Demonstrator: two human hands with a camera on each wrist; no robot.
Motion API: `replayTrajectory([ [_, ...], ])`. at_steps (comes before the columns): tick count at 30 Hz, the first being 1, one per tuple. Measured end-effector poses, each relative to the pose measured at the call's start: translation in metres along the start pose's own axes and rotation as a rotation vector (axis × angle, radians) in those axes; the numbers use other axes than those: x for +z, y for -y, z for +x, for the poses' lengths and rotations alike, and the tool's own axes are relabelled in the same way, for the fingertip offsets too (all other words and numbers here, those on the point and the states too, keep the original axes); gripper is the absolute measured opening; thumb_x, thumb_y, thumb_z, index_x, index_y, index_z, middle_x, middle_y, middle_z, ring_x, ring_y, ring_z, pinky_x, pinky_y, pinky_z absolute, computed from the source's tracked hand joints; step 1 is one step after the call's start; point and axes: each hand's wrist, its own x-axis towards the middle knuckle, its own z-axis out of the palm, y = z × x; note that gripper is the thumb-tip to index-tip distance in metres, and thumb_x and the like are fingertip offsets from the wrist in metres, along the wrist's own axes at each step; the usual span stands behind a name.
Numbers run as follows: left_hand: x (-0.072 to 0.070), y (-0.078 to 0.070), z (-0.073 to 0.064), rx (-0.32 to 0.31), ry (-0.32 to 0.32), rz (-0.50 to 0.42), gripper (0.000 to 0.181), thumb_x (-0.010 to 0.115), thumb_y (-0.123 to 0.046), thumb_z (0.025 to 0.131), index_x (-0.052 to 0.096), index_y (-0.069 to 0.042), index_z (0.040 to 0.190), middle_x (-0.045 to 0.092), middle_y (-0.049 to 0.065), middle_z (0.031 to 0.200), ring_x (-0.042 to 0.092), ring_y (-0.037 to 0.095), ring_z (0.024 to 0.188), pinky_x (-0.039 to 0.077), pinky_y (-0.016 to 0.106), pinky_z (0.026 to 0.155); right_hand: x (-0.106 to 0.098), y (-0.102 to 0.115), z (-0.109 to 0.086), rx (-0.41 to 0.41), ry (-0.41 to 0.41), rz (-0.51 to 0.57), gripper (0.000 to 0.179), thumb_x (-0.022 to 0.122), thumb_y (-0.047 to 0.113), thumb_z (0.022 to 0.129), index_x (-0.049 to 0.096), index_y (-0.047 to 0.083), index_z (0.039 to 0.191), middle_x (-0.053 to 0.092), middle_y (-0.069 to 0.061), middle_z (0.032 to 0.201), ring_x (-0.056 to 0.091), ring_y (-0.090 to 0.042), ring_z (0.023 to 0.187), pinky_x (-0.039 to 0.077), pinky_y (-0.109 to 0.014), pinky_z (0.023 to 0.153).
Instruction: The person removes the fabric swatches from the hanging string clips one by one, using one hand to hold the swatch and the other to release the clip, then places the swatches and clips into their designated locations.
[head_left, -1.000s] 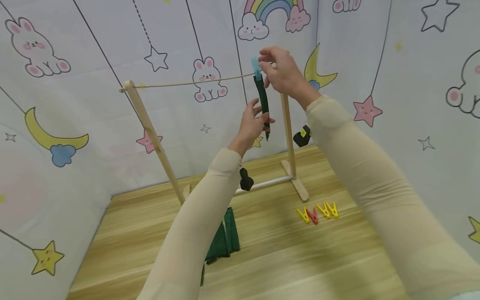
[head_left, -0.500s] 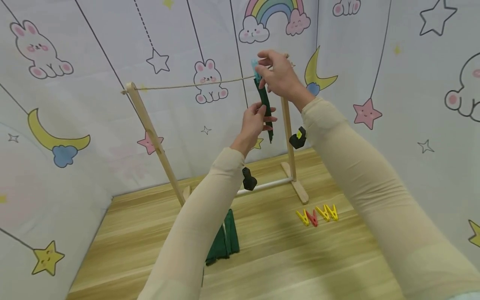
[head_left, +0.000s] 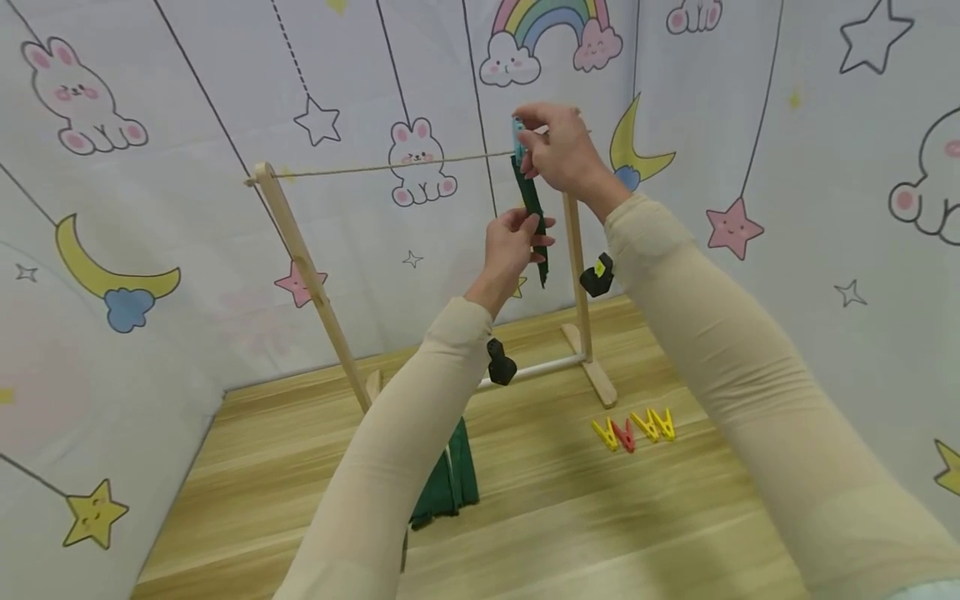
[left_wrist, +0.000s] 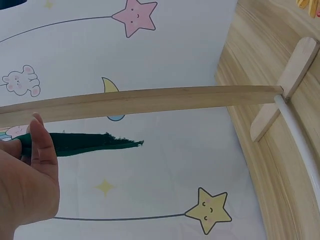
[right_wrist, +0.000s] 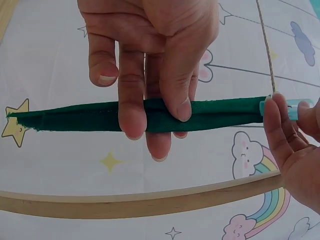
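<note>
A narrow folded strip of dark green cloth (head_left: 529,192) hangs from a string line (head_left: 390,168), its frayed lower end free. At its top sits a light blue clothespin (head_left: 517,133), which my right hand (head_left: 564,150) pinches between thumb and fingers. Lower down, my left hand (head_left: 510,250) holds the cloth between thumb and fingers. In the right wrist view the green cloth (right_wrist: 220,114) runs between the left hand's thumb and fingers, and the clothespin (right_wrist: 262,108) is partly covered by the right hand (right_wrist: 302,145). In the left wrist view the frayed end (left_wrist: 100,144) sticks out past the fingers.
Wooden posts (head_left: 311,283) with a white bottom bar (head_left: 547,367) carry the line. Several yellow and red clothespins (head_left: 648,427) lie on the wooden table (head_left: 570,517). More green cloth (head_left: 457,483) lies partly behind the left forearm. A printed backdrop (head_left: 825,167) surrounds the table.
My right hand has closed its fingers and thumb onto the blue clothespin, which has shifted slightly right and stands more upright. The left hand has moved slightly right and down with the cloth.
</note>
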Motion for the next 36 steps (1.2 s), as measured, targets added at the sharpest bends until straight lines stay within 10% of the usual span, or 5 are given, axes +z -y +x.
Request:
replayTrajectory([
  [9, -0.006, -0.004, -0.002, -0.003, 0.014, 0.057, 0.025, 0.053, -0.017, 0.105, 0.061, -0.001, 0.123, 0.073, 0.005, 0.105, 0.069, 0.016, 0.082, 0.053, 0.027, 0.064, 0.005, 0.0, 0.0, -0.002, -0.188, 0.006, 0.022, 0.059, 0.006, 0.101, 0.071, 0.001, 0.118, 0.067, -0.007, 0.102, 0.066, -0.014, 0.063, 0.056, -0.022, 0.071],
  [26, -0.017, 0.001, -0.005, 0.003, 0.014, 0.07, 0.027, 0.052, -0.015, 0.106, 0.06, 0.001, 0.126, 0.072, 0.007, 0.106, 0.068, 0.017, 0.083, 0.052, 0.026, 0.063, 0.0, 0.011, 0.004, -0.049, -0.31, 0.105, 0.02, 0.066, 0.012, 0.097, 0.077, 0.006, 0.112, 0.073, -0.006, 0.098, 0.059, -0.014, 0.055, 0.051, -0.021, 0.064],
  [36, -0.029, 0.007, -0.013, -0.008, -0.032, 0.058, 0.02, 0.054, -0.013, 0.105, 0.065, -0.001, 0.117, 0.07, 0.014, 0.111, 0.051, 0.013, 0.064, 0.037, 0.022, 0.05, 0.003, 0.003, -0.012, -0.112, -0.303, 0.028, 0.023, 0.056, 0.009, 0.103, 0.067, 0.001, 0.122, 0.065, -0.004, 0.108, 0.057, -0.013, 0.082, 0.05, -0.021, 0.074],
])
